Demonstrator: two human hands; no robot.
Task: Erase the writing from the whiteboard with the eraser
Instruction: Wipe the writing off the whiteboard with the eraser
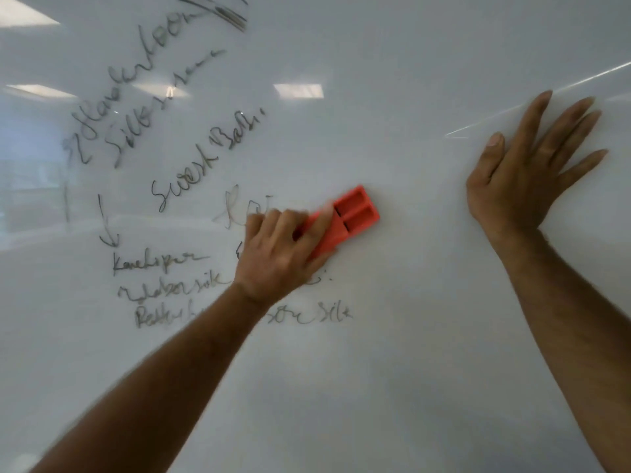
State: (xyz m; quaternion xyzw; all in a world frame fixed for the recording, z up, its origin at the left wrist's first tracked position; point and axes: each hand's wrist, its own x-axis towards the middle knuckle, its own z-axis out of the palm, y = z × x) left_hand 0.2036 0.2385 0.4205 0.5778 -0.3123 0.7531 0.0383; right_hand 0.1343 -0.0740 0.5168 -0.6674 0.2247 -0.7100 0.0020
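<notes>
A glossy whiteboard (409, 336) fills the view. Dark handwriting (164, 141) covers its left half, running from the top down to lines near the middle. My left hand (283, 254) grips a red-orange eraser (351, 213) and presses it flat on the board at the centre, over partly smeared writing. Its far end sticks out up and to the right of my fingers. My right hand (532, 165) lies flat on the board to the right with its fingers spread, holding nothing.
Ceiling lights reflect in the board (298, 91) at the upper left and centre. A seam or edge line (532, 100) runs diagonally at the upper right. The board's right half and lower part carry no writing.
</notes>
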